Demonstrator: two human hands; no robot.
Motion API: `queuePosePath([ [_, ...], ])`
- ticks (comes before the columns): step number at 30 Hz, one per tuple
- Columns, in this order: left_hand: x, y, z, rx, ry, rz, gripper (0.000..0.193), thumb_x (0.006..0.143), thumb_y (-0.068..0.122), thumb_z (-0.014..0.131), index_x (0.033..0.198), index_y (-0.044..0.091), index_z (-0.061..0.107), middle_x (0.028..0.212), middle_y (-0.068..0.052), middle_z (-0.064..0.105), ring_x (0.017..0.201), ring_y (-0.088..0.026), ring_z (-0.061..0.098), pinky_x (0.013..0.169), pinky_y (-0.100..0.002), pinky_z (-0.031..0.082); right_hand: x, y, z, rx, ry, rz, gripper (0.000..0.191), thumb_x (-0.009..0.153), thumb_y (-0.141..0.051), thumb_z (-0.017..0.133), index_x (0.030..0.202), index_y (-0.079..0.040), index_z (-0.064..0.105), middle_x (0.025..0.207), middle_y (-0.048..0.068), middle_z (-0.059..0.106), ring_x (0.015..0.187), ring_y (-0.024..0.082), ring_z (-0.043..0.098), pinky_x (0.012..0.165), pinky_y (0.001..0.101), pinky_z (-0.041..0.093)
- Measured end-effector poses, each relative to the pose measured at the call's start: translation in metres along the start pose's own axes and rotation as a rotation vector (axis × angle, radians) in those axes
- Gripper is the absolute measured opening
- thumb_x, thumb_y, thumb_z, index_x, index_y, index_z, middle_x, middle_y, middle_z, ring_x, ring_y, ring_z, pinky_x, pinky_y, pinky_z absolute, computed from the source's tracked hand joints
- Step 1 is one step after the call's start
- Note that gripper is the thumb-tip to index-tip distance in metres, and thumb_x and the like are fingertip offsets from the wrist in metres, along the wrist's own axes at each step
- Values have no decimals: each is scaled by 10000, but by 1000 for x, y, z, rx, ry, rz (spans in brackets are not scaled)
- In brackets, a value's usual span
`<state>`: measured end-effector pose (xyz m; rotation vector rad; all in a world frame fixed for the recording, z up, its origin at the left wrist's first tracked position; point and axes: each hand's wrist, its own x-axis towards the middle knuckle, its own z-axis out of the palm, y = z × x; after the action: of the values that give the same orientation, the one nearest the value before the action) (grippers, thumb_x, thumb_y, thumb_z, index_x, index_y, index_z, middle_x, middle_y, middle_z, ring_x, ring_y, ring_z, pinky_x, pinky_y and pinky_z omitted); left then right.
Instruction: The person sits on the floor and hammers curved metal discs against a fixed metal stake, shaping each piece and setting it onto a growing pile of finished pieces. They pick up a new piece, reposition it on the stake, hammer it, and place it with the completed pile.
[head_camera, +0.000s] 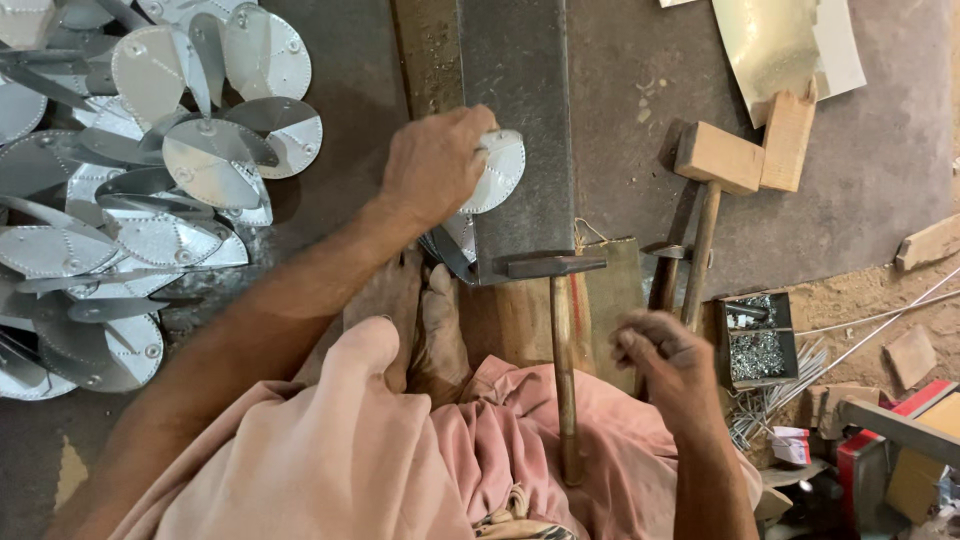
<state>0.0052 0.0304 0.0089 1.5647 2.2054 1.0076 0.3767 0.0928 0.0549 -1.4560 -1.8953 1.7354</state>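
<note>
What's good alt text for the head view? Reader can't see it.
Seen from above, a seated person's left hand presses a round sheet-metal disc against a steel bar on the floor, while the right hand hovers loosely curled beside a hammer resting against the lap. A pile of similar metal discs lies on the left, a wooden mallet on the right.

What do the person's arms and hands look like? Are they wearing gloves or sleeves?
No gloves and no sleeves. The left hand and the right hand are bare, and both forearms are bare too, with no watch, ring or bracelet showing. They look dusty from the work. Lower down, the person wears loose, dusty pink cloth over the legs.
</note>
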Motion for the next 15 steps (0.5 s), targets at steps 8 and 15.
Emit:
queuePosePath([
  [8, -18, -17, 12, -269, 194, -66, 209, 877, 95, 758, 1038, 9, 658, 989, -191, 691, 925, -371, 701, 778, -466, 545, 50, -51, 48, 71, 52, -14, 176, 944, -60, 704, 1063, 69, 696, 869, 92, 713, 736, 138, 669, 667, 278, 566],
  [15, -24, -42, 2, -392, 242, -261, 275, 878, 193, 789, 1057, 17, 678, 893, -186, 742, 811, -278, 779, 731, -398, 582, 114, -84, 107, -465, -5, -554, 134, 924, -67, 741, 1041, -14, 782, 1037, 125, 757, 900, 204, 742, 795, 344, 587],
])
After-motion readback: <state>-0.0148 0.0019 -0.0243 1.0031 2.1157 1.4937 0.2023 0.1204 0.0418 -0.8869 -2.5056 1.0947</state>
